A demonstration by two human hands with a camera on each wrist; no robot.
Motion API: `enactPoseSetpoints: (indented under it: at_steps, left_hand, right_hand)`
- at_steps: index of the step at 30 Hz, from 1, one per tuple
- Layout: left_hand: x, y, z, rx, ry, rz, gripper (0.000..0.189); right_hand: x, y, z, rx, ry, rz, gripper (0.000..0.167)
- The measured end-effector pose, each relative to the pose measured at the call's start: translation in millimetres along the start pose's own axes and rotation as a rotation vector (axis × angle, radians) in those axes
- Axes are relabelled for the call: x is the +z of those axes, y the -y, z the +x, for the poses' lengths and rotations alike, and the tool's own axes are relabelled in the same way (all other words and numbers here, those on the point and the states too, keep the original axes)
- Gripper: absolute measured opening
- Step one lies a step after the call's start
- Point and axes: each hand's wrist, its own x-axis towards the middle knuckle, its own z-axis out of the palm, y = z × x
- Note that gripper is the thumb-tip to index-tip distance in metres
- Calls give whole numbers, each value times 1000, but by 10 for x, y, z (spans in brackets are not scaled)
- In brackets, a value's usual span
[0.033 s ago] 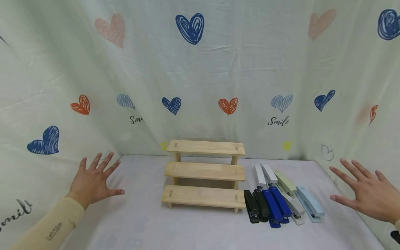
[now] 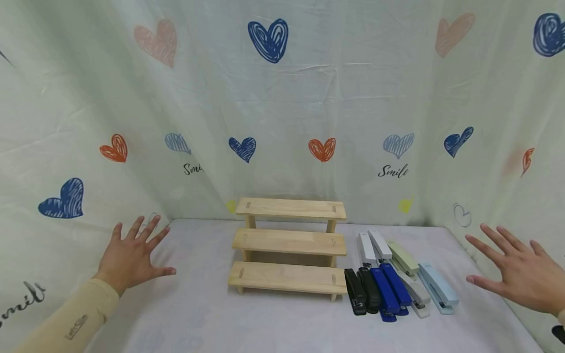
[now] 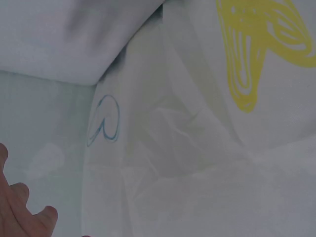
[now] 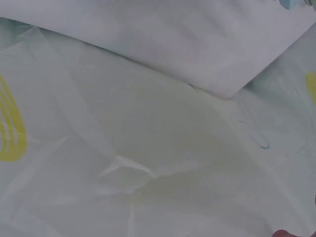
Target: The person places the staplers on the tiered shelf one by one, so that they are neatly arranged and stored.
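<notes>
My left hand (image 2: pixel 132 257) is spread with straight fingers at the left of the table, well apart from the wooden stand. On the far right my right hand (image 2: pixel 518 269) also has its fingers spread and holds nothing; the light blue stapler (image 2: pixel 438 287) is the thing nearest to it. Beside that lie a white-grey stapler (image 2: pixel 414 289), a pale green stapler (image 2: pixel 403 257), two blue staplers (image 2: pixel 385 291), two black staplers (image 2: pixel 355 291) and two white staplers (image 2: pixel 366 249). The three-step wooden stand (image 2: pixel 289 278) stands left of them, its steps bare.
A white cloth covers the table (image 2: pixel 198 314). Behind it and at both sides hangs a pale curtain (image 2: pixel 282 108) printed with hearts. Both wrist views show mostly the curtain and a table corner, with fingertips (image 3: pixel 47 217) at the edge of the left one.
</notes>
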Motion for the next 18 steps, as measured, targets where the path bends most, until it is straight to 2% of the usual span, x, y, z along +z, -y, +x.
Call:
enactPoseSetpoints:
  at_steps: [6, 9, 13, 18]
  left_hand:
    - [-8, 11, -7, -2, -2, 1, 113]
    - [-19, -23, 2, -16, 32, -44, 113]
    - [-31, -135, 24, -51, 75, -151, 112]
    - [-54, -366, 98, -93, 66, -245, 109]
  right_hand:
    - [-1, -23, 2, 6, -14, -14, 126]
    - [-3, -16, -2, 29, -1, 25, 124]
    - [-21, 47, 11, 52, 17, 92, 118]
    - [-59, 176, 52, 61, 43, 173, 111]
